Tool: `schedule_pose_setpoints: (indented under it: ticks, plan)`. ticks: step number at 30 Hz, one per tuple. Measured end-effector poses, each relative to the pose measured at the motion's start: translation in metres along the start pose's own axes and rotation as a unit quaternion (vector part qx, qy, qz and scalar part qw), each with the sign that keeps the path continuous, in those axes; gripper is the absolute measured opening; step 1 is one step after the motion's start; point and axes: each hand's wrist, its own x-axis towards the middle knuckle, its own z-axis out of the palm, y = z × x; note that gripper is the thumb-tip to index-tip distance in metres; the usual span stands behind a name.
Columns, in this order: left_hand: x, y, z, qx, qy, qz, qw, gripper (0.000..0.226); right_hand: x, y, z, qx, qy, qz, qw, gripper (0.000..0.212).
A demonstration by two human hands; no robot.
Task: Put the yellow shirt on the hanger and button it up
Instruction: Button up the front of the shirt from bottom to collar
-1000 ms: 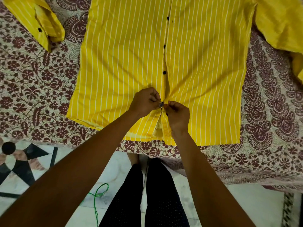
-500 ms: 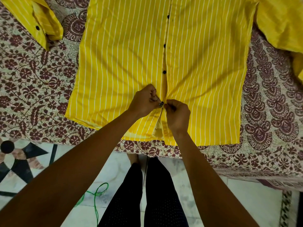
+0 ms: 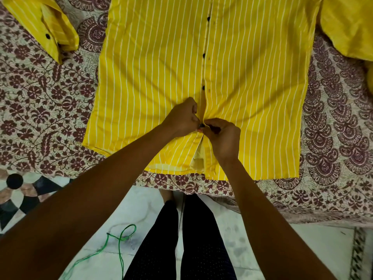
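Head view: left hand [image 3: 182,118] pinches a small round dark button [image 3: 201,125]; touching it, right hand [image 3: 224,138] pinches the yellow shirt [image 3: 151,67] at its front edge. Soft cloth with thin white stripes, it lies flat under both hands.

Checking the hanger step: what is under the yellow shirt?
A floral bedspread shows around the yellow shirt. Whatever lies beneath or inside it, a hanger included, is covered.
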Motion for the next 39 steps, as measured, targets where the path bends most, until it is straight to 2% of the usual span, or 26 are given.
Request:
schedule_pose_setpoints:
  ticks: [5, 8, 10, 12, 14, 15, 19, 23, 27, 33, 39]
  plan:
    - [0.008, 0.008, -0.007, 0.02, -0.013, -0.021, 0.999, 0.032, 0.0, 0.001, 0.0, -0.08, 0.018, -0.093, 0.992, 0.02]
    - [0.004, 0.016, -0.009, 0.086, -0.038, 0.003, 0.996, 0.037, -0.002, 0.005, -0.001, -0.056, 0.024, -0.083, 0.995, 0.018]
    - [0.0, 0.017, -0.009, 0.211, 0.007, 0.095, 0.973, 0.049, -0.002, 0.006, 0.0, -0.029, 0.029, -0.059, 0.997, 0.018]
    - [-0.003, 0.014, -0.007, 0.332, 0.063, 0.25, 0.907, 0.051, 0.0, 0.006, 0.001, -0.003, 0.038, -0.042, 0.998, 0.017]
    - [-0.003, 0.009, -0.007, 0.366, 0.056, 0.36, 0.856, 0.042, 0.001, 0.006, 0.002, 0.022, 0.06, -0.027, 0.998, 0.017]
    - [-0.002, 0.007, -0.006, 0.369, 0.044, 0.375, 0.849, 0.038, 0.001, 0.007, 0.002, 0.031, 0.07, -0.024, 0.997, 0.017]
    - [0.002, 0.013, -0.01, 0.357, 0.022, 0.297, 0.886, 0.029, 0.0, 0.008, 0.003, 0.066, 0.112, 0.0, 0.991, 0.014]
    - [0.008, 0.026, -0.007, 0.311, 0.053, 0.257, 0.914, 0.026, 0.007, 0.007, 0.002, 0.086, 0.146, 0.026, 0.985, 0.012]
    - [0.008, 0.027, -0.002, 0.244, 0.087, 0.216, 0.941, 0.021, 0.01, 0.009, 0.0, 0.068, 0.162, 0.012, 0.984, 0.011]
    - [0.004, 0.024, 0.004, 0.247, 0.071, 0.182, 0.949, 0.023, 0.012, 0.013, -0.004, -0.001, 0.144, -0.052, 0.988, 0.011]
    - [0.004, 0.032, 0.01, 0.347, 0.018, 0.147, 0.926, 0.03, 0.017, 0.016, -0.007, -0.117, 0.117, -0.139, 0.976, 0.01]
